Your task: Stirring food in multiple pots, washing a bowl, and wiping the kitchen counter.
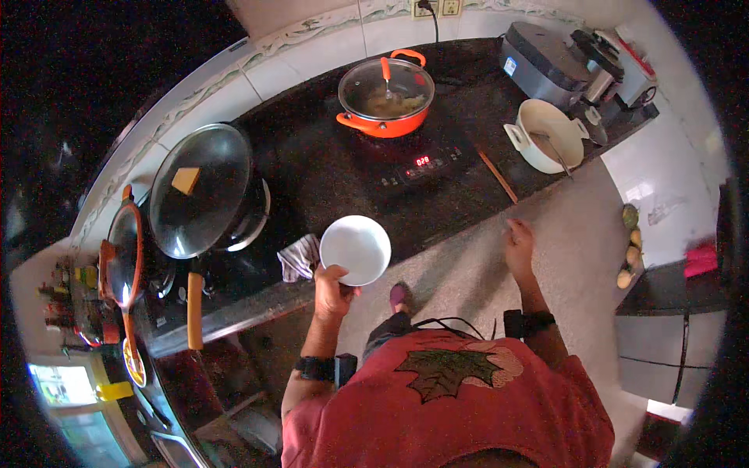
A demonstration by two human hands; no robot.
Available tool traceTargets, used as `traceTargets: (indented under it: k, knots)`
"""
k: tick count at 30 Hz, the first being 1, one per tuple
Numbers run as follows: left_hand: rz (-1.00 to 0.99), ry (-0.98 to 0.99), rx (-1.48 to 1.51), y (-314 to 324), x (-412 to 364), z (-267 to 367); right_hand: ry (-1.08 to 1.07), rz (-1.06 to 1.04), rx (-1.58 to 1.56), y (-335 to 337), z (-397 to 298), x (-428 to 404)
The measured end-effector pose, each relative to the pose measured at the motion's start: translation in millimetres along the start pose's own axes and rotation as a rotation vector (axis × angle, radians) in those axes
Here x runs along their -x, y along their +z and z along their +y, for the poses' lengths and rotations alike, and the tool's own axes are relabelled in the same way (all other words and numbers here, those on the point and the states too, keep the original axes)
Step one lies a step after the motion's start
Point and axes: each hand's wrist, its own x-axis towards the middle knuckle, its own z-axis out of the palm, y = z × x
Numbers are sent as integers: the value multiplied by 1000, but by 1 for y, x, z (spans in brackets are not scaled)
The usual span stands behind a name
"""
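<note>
My left hand [335, 289] grips a white bowl [366, 243] by its near rim, thumb over the edge. The bowl's inside faces up, and no food shows in it. Just left of the bowl, a striped cloth [298, 257] lies on the counter's front edge. My right hand [519, 245] hangs past that edge, fingers loosely curled, with nothing visible in it. Nearest to it lie wooden chopsticks [497, 175]. Farther back, an orange pot [398, 127] stands under a glass lid [363, 93], with food visible inside. A lit control panel [424, 161] glows in front of it.
To the right stands a cream two-handled pot [529, 117] with a metal utensil inside. Grey appliances [538, 64] fill the back right corner. Lidded pans crowd the left: a large glass lid [216, 175], a long wooden handle [195, 313] over the edge, and an orange-rimmed lid [126, 234].
</note>
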Motion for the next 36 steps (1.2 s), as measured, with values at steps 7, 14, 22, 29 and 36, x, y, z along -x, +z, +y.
traceTargets:
  k: [7, 14, 22, 29, 36]
  knots:
    - [130, 57, 288, -36, 91, -38, -75, -122, -147, -8, -22, 45]
    - [400, 149, 279, -97, 207, -66, 155, -229, -442, 16, 16, 102]
    - [587, 397, 639, -167, 299, -88, 430, -533, -687, 39, -24, 123]
    - [1018, 787, 822, -285, 397, -96, 459, -731, -586, 92, -100, 145]
    - [1861, 740, 526, -449, 529, -79, 325, -844, -623, 153, -209, 210]
